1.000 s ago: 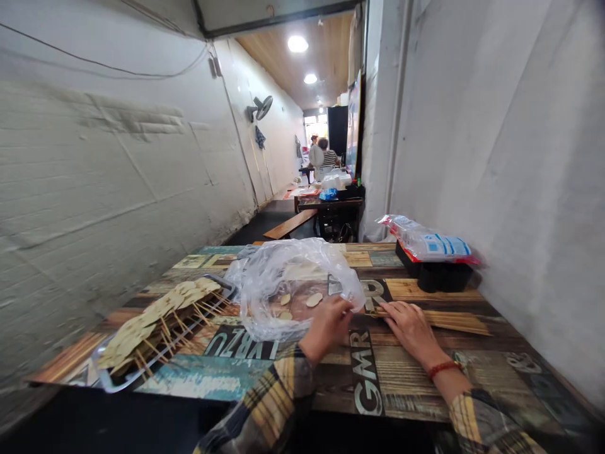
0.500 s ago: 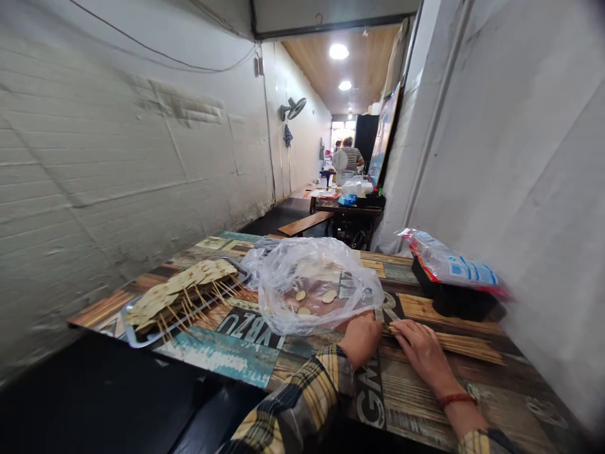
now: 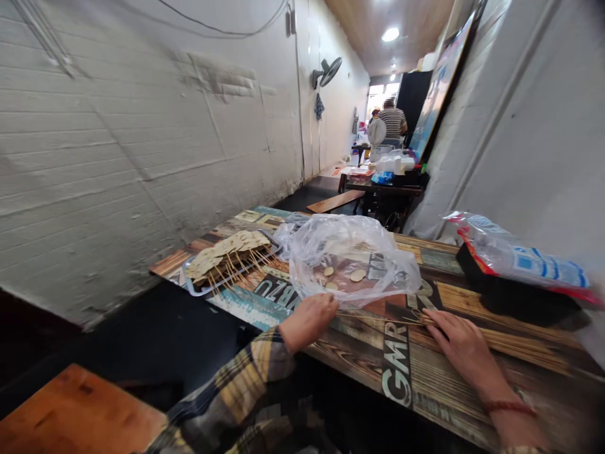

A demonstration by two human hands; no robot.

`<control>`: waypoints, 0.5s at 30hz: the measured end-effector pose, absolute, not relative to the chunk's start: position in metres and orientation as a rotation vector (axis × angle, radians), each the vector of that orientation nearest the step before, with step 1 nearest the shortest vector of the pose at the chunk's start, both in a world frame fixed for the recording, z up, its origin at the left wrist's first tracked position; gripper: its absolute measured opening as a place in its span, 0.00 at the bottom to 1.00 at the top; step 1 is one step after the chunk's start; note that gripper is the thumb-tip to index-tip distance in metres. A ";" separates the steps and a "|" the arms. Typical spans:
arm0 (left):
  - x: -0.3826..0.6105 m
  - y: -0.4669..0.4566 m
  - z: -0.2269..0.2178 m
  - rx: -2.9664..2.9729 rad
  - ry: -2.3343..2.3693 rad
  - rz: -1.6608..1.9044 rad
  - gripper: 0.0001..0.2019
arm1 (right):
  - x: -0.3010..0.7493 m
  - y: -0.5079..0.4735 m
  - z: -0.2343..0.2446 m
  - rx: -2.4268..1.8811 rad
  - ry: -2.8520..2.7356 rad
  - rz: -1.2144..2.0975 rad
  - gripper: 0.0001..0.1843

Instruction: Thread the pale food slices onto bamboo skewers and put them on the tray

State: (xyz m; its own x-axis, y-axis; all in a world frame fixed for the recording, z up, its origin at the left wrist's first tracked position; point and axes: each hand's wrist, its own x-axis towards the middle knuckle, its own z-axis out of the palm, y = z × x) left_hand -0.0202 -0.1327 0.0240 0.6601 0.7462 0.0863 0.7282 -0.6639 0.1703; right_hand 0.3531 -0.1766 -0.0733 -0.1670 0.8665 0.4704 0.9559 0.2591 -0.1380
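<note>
My left hand (image 3: 312, 320) is closed in a pinch at the near edge of a clear plastic bag (image 3: 401, 277). From its fingertips a thin wooden skewer (image 3: 368, 315) stretches right toward a bundle. My right hand (image 3: 460, 343), with a red cord at the wrist, lies over the ends of that bundle of wooden skewers (image 3: 524, 347), fingertips pressed on it. Several pale round slices (image 3: 358, 275) lie in the bag. To the left, a metal tray (image 3: 201, 292) bears a heap of skewered flat pale slices (image 3: 227, 252), their sticks pointing toward me.
A black container (image 3: 510, 290) topped by red-and-clear plastic packaging (image 3: 534, 261) stands at the table's right. An orange-brown wooden seat (image 3: 80, 413) is at lower left. Farther off are a bench (image 3: 335, 202), another table and a person in a striped top (image 3: 392, 123).
My left hand has moved left, away from the bundle, drawing a skewer out with it. My right hand stays at the skewers. The view has swung left and down.
</note>
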 end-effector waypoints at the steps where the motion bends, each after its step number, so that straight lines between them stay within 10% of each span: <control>1: -0.037 -0.138 0.027 2.670 1.300 0.248 0.09 | 0.354 -0.177 -0.073 -1.645 -2.071 -0.270 0.22; 7: -0.100 -0.175 0.016 2.233 1.386 0.676 0.09 | 0.340 -0.181 -0.061 -1.532 -1.946 -0.171 0.21; 15: -0.044 -0.194 -0.004 2.148 1.219 0.656 0.05 | 0.222 -0.159 0.001 -1.196 -1.622 0.999 0.26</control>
